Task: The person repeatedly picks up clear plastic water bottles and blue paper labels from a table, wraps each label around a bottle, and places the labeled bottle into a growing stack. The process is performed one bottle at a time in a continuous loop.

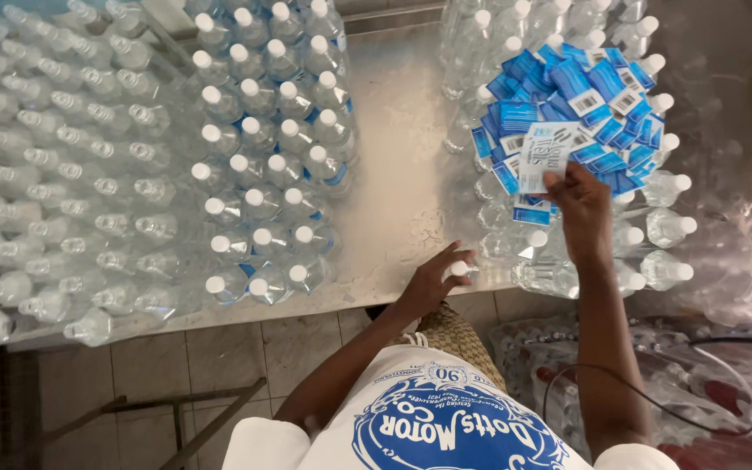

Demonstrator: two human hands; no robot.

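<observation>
The left hand (428, 283) curls its fingers over a white-capped bottle (459, 269), seemingly gripping it. The right hand (583, 207) pinches a pale label (546, 155) at its fingertips, with the blue label pile (580, 104) just beyond.

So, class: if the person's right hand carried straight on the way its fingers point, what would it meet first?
Probably the pile of blue labels on the bottles; the right hand already pinches one label at its edge.
</observation>
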